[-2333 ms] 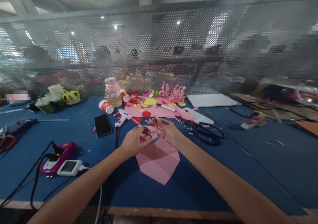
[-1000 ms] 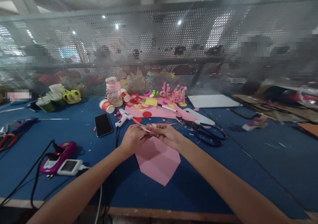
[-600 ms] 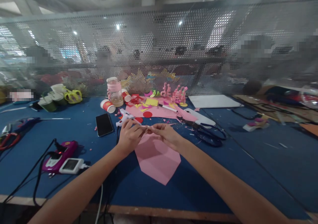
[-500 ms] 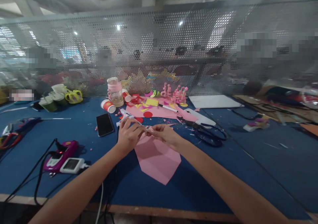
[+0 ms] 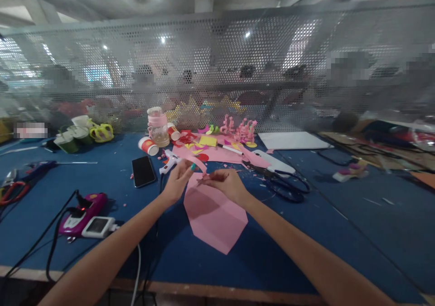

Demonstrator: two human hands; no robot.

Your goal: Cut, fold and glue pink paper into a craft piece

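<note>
Pink strip point(image 5: 201, 163), pinched by both hands over the blue table point(image 5: 272, 260).
On my feed, the left hand point(image 5: 177, 179) is clamped on its curve, the right hand point(image 5: 229, 184) on its near end; a pink sheet point(image 5: 217, 220) lies below. A glue gun point(image 5: 168, 162) crowds the left hand's far side, a phone point(image 5: 143, 170) beside it. Scissors point(image 5: 267, 172) hem in the right; scraps point(image 5: 207, 141) and a jar point(image 5: 158, 131) close off the back.

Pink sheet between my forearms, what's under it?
Blue tabletop shows along the lower edges of the pink sheet. Whatever lies directly beneath is covered, and your right hand hides part of the sheet's upper edge.
</note>
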